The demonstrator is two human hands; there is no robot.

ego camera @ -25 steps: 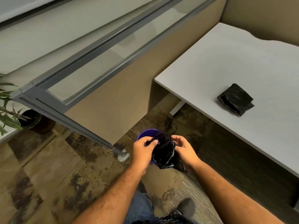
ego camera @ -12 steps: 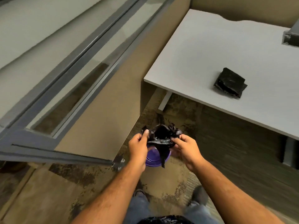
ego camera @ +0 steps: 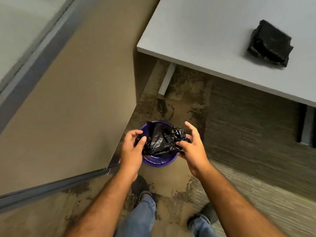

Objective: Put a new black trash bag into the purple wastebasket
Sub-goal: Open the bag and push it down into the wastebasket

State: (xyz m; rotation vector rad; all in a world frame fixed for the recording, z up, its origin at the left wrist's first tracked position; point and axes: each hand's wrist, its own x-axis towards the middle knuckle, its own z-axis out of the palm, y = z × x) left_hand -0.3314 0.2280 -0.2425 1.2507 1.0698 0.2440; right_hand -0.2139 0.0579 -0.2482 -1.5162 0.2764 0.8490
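Note:
A crumpled black trash bag [ego camera: 159, 139] hangs over the mouth of the purple wastebasket [ego camera: 159, 160], which stands on the carpet by the partition corner. My left hand [ego camera: 132, 147] pinches the bag's left edge between thumb and fingers. My right hand [ego camera: 191, 146] grips the bag's right side with thumb and lower fingers, while its index finger sticks up free. Most of the basket's opening is hidden by the bag; only its near rim and part of its inside show.
A tan cubicle partition [ego camera: 77, 100] with a grey metal base runs along the left. A white desk [ego camera: 213, 31] stands at the upper right with a folded pack of black bags [ego camera: 270, 43] on it. My feet [ego camera: 198, 219] stand on the carpet below the basket.
The camera has tilted further down, over the basket. My hands have spread the bag wider and lowered it onto the basket's mouth.

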